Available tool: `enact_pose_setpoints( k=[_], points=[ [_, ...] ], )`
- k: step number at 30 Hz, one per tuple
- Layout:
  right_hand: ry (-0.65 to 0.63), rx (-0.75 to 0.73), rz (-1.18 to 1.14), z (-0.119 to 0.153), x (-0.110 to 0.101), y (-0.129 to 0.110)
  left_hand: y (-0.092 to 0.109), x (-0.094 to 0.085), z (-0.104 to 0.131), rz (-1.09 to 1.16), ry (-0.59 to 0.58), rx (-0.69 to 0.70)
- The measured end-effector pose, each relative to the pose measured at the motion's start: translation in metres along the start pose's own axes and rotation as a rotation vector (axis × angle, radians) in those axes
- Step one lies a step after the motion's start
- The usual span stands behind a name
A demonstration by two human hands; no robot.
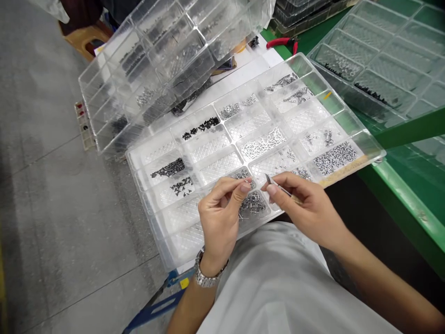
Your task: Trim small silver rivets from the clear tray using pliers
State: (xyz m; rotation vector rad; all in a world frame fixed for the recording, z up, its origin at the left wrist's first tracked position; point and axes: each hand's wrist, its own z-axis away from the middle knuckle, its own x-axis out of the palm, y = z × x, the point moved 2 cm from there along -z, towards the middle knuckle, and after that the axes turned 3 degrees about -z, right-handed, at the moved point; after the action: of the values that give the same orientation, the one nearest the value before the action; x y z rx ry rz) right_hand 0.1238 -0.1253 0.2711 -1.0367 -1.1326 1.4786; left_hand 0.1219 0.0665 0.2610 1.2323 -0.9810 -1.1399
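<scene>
Tweezers (283, 189) gripped in right hand (313, 208) over tray (181, 215), left hand (219, 220) pinched narrow, contents unclear; slack fingers could spill any held part among the tray's pins (253, 203).

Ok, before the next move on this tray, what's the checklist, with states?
- Right hand on slim pointed tool: ok.
- Tool tip apart from left hand: ok, visible gap.
- Part in left fingertips: cannot tell, too small.
- Both hands over the compartment tray: ok.
- Near compartments fully in view: not ok, hands cover some.
- Red-handled tool away from hands: ok, beyond the tray's far edge.
</scene>
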Motion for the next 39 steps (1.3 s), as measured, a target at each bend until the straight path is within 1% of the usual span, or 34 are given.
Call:
enact_pose_setpoints(
  k=[3, 6, 12, 17, 20, 25, 30, 34, 39],
  points=[
    [0.047, 0.013, -0.176, 0.004, 0.016, 0.002, 0.0, 0.002, 0.005, 0.062, -0.003, -0.003],
    [0.087, 0.039, -0.243, 0.005, 0.022, 0.0, -0.001, 0.004, 0.009, 0.123, -0.039, -0.01],
    [0.102, 0.033, -0.232, 0.003, 0.022, -0.005, -0.003, 0.002, 0.014, 0.123, -0.054, 0.036],
    [0.103, 0.011, -0.193, 0.003, 0.022, -0.006, -0.004, -0.001, 0.017, 0.085, -0.037, 0.06],
    [0.077, -0.014, -0.169, 0.003, 0.024, -0.005, -0.004, -0.002, 0.02, 0.095, -0.036, 0.051],
    [0.084, -0.032, -0.153, 0.006, 0.027, -0.003, -0.006, -0.005, 0.024, 0.125, -0.026, 0.014],
    [0.089, -0.063, -0.101, 0.007, 0.03, -0.003, -0.004, -0.008, 0.026, 0.107, -0.021, 0.012],
    [0.086, -0.105, -0.113, 0.005, 0.033, -0.003, -0.001, -0.01, 0.027, 0.073, -0.025, 0.007],
    [0.122, -0.215, -0.083, 0.004, 0.037, -0.005, 0.002, -0.016, 0.028, 0.081, 0.001, 0.09]
  ],
)
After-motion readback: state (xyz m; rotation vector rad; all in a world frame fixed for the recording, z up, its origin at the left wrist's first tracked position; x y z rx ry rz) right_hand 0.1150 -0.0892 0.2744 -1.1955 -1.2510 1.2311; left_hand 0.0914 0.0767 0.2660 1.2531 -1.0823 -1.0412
